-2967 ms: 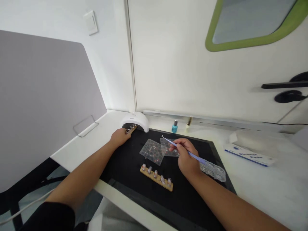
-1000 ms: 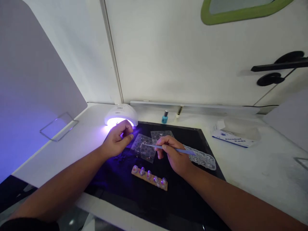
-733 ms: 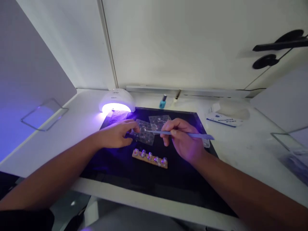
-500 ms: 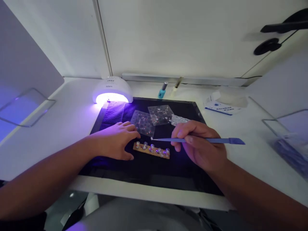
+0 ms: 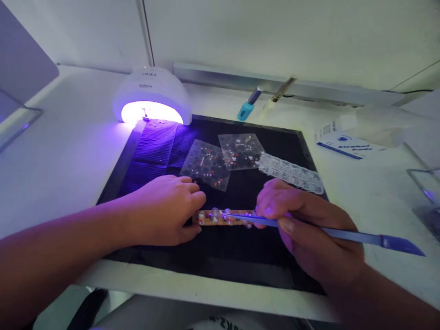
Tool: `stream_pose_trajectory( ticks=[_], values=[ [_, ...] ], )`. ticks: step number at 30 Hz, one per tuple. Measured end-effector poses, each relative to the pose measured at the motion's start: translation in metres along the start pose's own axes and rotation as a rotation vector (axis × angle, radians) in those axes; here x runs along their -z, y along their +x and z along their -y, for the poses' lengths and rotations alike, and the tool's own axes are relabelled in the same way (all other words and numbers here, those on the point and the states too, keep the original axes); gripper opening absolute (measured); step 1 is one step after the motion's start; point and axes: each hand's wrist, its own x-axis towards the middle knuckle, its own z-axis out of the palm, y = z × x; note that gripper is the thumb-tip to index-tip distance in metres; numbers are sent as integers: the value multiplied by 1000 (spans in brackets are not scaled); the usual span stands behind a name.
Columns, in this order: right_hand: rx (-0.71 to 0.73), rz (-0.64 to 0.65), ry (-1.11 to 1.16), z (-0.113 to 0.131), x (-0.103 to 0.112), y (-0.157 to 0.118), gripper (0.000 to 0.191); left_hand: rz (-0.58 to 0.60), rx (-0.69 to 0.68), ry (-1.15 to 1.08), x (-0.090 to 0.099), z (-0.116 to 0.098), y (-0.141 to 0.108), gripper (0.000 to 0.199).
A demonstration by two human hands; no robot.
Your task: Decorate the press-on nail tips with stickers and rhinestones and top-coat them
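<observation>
My left hand [image 5: 168, 211] pinches the left end of a narrow wood-coloured strip [image 5: 222, 223] between thumb and fingers. Several small clear nail tips [image 5: 215, 214] with red and white decorations stand along the strip. In my right hand [image 5: 309, 222] is a slim pair of blue tweezers [image 5: 355, 235] with a slanted darker end. Their fine point reaches the strip near its middle nail tips; whether anything is in the point cannot be made out. My right fingers cover the strip's right end.
Behind the hands, two clear sticker sheets [image 5: 206, 165] and a clear blister tray [image 5: 292, 173] lie on the black mat [image 5: 206, 261]. A lit nail lamp [image 5: 153, 87] stands back left. A turquoise polish bottle [image 5: 246, 110], a brush [image 5: 283, 89] and an alcohol pads box [image 5: 354, 137] sit behind.
My left hand has closed on the strip's left end. The tweezers, which had a small white bit at their point, have come down onto the strip. The view has moved closer.
</observation>
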Motion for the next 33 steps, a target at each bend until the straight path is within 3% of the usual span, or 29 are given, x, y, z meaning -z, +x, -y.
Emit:
stream_pose_trajectory(
  ticks=[7, 14, 21, 26, 33],
  values=[
    [-126, -13, -62, 9, -7, 0, 22, -99, -2, -117, 5, 2, -1, 36],
    [-188, -39, -88, 15, -12, -2, 27, -187, -43, -198, 6, -10, 2, 26],
    [-186, -51, -110, 16, -13, -3, 25, -204, -55, -205, 2, -12, 4, 11],
    [-203, -53, -119, 18, -13, -5, 27, -230, -56, -194, 1, -13, 4, 13],
    [-233, 6, -125, 15, -13, -1, 24, -111, 16, -197, 9, -18, 3, 12]
  ],
)
